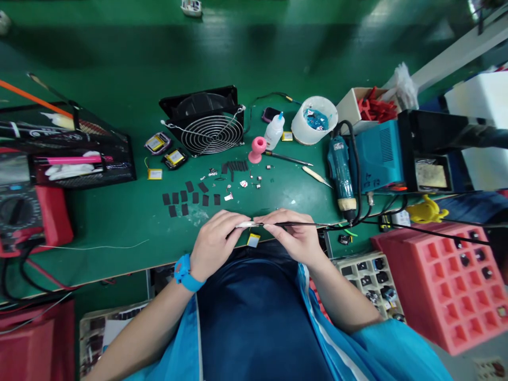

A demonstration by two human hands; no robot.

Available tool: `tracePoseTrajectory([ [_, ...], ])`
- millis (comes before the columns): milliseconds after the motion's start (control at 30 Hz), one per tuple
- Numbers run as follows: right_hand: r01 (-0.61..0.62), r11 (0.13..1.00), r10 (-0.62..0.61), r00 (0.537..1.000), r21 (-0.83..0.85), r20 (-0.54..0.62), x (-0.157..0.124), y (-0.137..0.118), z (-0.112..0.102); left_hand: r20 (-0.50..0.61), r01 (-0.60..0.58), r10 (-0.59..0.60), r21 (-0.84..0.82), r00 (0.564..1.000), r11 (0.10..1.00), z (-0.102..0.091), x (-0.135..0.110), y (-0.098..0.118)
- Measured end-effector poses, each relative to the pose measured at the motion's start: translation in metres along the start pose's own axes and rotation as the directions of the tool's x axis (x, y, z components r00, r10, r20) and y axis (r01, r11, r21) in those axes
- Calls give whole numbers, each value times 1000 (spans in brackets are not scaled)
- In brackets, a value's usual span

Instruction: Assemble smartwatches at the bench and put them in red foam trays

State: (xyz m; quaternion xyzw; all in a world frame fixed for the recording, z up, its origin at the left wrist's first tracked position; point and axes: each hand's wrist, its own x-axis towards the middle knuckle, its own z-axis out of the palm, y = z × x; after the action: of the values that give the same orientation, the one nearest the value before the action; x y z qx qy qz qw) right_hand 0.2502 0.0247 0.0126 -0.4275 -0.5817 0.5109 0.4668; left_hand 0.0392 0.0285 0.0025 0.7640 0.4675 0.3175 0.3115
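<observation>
Both my hands meet at the near edge of the green workbench [119, 222]. My left hand [216, 241], with a blue watch on its wrist, is closed on a thin silvery tool or part [246, 225]. My right hand [296, 233] pinches a slim black soldering iron [301, 225] whose cable runs off to the right. A small silver and yellow battery cell [253, 240] hangs just below the hands. Several small black pads [190, 198] and tiny parts [238, 180] lie on the bench beyond the hands.
A black fan [208, 124] stands at the back centre, with a pink spool [257, 149], glue bottle [273, 131] and white tub [313, 120] to its right. A teal soldering station [375, 156], red foam tray [452, 280] and red multimeter [24, 211] flank the work area.
</observation>
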Motion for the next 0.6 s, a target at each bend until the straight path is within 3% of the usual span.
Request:
tracePoseTrajectory([
  [600,-2,1000,2,1000,-6,6,-1,1,-2,10,-22,22,35,1000,999,2,0,0],
])
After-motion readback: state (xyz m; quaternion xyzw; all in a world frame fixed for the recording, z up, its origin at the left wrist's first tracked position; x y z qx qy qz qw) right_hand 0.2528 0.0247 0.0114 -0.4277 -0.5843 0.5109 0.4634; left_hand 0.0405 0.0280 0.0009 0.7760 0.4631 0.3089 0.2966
